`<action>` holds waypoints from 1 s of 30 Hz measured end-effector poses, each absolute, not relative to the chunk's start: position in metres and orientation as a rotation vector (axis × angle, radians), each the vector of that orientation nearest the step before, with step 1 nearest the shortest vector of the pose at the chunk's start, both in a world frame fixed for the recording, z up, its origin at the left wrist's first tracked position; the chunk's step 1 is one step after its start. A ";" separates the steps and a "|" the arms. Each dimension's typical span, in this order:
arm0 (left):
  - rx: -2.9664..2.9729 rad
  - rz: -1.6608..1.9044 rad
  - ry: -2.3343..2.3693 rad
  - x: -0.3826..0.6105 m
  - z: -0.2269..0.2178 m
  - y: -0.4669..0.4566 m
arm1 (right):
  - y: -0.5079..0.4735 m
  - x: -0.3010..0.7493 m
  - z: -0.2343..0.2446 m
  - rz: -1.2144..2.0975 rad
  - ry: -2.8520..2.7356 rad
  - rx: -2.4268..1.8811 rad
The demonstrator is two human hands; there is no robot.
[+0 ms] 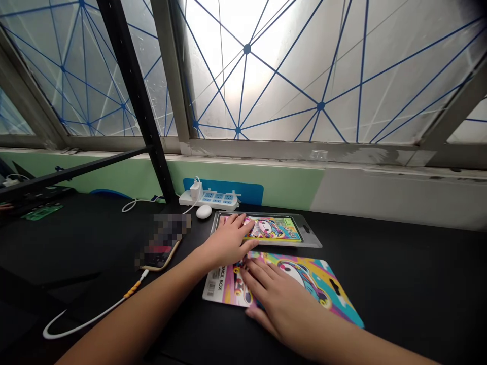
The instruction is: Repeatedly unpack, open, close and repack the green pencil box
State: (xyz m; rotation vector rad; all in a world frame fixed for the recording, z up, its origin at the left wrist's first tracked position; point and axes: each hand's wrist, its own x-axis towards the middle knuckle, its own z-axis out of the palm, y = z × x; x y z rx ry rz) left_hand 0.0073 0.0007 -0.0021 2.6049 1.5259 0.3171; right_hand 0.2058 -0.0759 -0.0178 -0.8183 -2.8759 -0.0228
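My left hand (227, 238) lies flat with fingers spread on the left end of a colourful pencil box (274, 229) that sits in a clear plastic blister shell (309, 238). My right hand (274, 294) rests open, palm down, on a bright cartoon-printed backing card (323, 284) lying nearer to me on the black table (399, 284). The card's white end reads "pencil box". Neither hand grips anything.
A phone (162, 248) on a white charging cable (87, 317) lies left of my left arm. A white power strip (209, 198) and a small white case (204, 211) sit by the wall. A black rack post (133, 96) rises at left. A green item (41, 211) lies far left.
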 end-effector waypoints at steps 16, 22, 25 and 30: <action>2.770 0.266 1.557 0.014 -0.006 -0.001 | -0.049 0.208 -0.023 0.490 -2.553 -0.774; 2.769 0.275 1.598 0.019 -0.008 -0.004 | -0.051 0.206 -0.012 0.533 -2.719 -0.785; 2.771 0.277 1.578 0.017 -0.007 -0.003 | -0.050 0.202 -0.017 0.500 -2.778 -0.850; 2.829 0.204 1.540 0.013 -0.003 -0.001 | -0.050 0.196 -0.042 0.210 -2.762 -0.806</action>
